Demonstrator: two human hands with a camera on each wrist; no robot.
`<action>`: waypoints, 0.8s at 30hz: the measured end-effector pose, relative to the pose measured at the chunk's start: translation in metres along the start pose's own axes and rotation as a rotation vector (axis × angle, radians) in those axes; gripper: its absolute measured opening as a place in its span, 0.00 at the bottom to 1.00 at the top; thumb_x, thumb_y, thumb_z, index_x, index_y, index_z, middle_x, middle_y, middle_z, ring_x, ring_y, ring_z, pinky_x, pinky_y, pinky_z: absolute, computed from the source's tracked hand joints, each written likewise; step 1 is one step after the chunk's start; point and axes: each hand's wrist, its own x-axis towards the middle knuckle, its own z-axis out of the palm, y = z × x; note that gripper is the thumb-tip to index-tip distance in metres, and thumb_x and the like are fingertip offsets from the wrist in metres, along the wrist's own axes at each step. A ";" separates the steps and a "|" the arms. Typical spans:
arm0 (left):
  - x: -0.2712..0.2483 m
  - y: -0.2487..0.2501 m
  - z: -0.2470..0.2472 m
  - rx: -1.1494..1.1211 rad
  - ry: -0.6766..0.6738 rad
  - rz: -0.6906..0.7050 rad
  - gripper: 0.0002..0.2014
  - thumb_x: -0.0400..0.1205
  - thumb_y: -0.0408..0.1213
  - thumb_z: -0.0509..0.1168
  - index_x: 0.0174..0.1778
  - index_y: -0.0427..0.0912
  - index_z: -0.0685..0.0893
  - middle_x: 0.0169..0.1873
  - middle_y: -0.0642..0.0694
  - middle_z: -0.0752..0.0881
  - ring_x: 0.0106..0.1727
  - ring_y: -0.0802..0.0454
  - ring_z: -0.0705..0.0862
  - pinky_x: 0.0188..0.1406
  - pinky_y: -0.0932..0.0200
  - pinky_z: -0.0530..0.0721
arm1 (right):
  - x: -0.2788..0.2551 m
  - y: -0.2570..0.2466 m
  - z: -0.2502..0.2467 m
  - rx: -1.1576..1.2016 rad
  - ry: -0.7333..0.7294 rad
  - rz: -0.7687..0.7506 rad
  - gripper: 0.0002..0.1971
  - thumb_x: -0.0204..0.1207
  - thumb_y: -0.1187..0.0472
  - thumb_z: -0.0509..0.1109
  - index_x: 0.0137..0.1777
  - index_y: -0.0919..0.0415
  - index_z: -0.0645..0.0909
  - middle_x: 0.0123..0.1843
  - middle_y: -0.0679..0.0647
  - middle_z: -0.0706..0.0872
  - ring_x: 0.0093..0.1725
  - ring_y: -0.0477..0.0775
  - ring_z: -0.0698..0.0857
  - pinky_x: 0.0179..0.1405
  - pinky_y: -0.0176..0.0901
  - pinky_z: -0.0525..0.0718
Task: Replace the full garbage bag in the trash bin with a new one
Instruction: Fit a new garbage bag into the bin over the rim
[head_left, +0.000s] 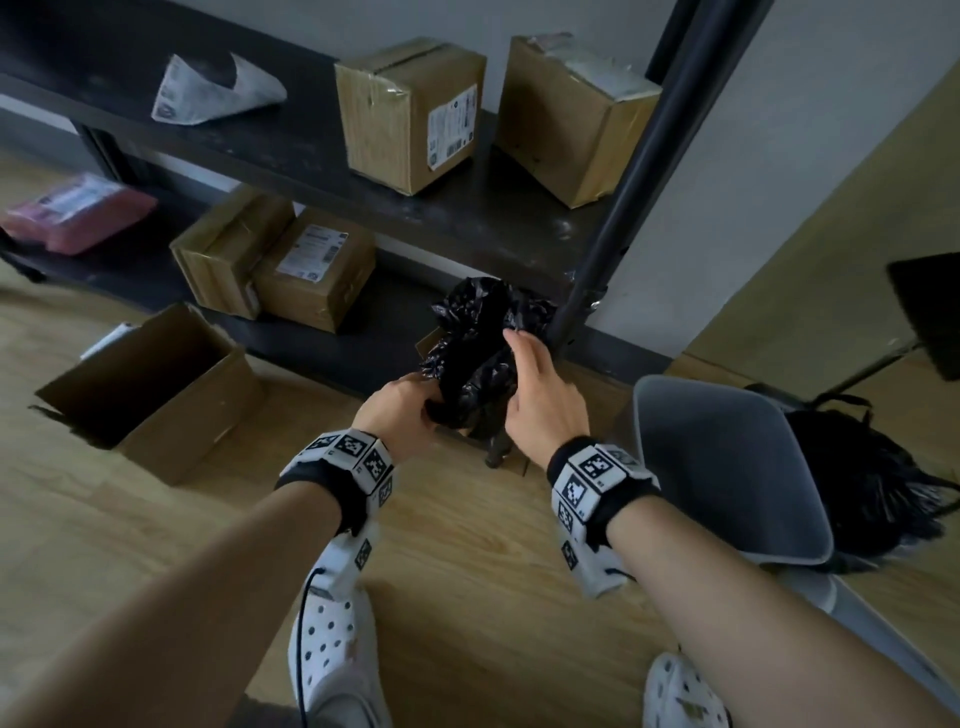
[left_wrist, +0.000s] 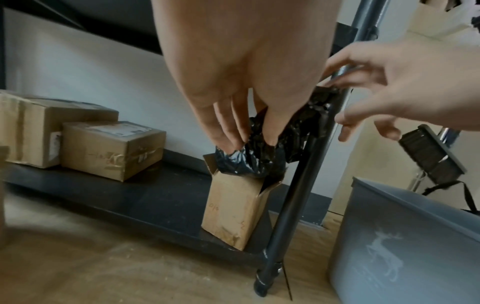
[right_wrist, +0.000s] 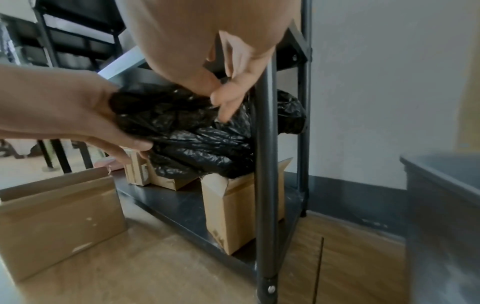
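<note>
A crumpled black new garbage bag (head_left: 478, 343) (right_wrist: 192, 133) sticks up out of a small open cardboard box (left_wrist: 233, 205) on the bottom shelf. My left hand (head_left: 431, 410) (left_wrist: 249, 142) grips the bag's lower left part with curled fingers. Over the bag's upper right, my right hand (head_left: 519, 343) (right_wrist: 223, 102) has loosely spread fingers that touch the plastic. The grey trash bin (head_left: 727, 467) (left_wrist: 405, 236) stands unlined on the floor to my right. Behind it lies the full black garbage bag (head_left: 872, 483).
The black shelf's front post (head_left: 613, 208) rises right next to the bag and my right hand. Taped boxes (head_left: 410, 114) (head_left: 275, 260) sit on both shelves. An open cardboard box (head_left: 156, 395) is on the wooden floor at left. My white shoes (head_left: 332, 649) are below.
</note>
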 end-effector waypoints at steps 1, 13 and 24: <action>-0.002 -0.006 -0.002 0.011 -0.001 -0.012 0.15 0.74 0.29 0.62 0.54 0.43 0.87 0.56 0.43 0.84 0.57 0.40 0.83 0.55 0.51 0.80 | 0.006 -0.003 0.000 -0.041 -0.054 0.015 0.40 0.74 0.72 0.62 0.81 0.46 0.51 0.84 0.52 0.55 0.52 0.67 0.86 0.53 0.58 0.85; -0.034 -0.018 -0.058 0.026 0.081 -0.135 0.09 0.75 0.34 0.66 0.50 0.39 0.80 0.50 0.39 0.85 0.53 0.38 0.83 0.41 0.57 0.72 | 0.019 -0.025 -0.026 0.142 0.117 -0.134 0.06 0.79 0.61 0.62 0.52 0.61 0.76 0.58 0.55 0.81 0.52 0.59 0.83 0.50 0.50 0.81; -0.079 0.082 -0.103 -0.024 0.086 0.052 0.28 0.74 0.47 0.72 0.70 0.48 0.75 0.65 0.41 0.82 0.65 0.40 0.80 0.60 0.52 0.77 | -0.037 -0.027 -0.151 0.788 0.152 0.041 0.11 0.78 0.68 0.65 0.35 0.55 0.74 0.33 0.59 0.82 0.17 0.47 0.82 0.14 0.37 0.76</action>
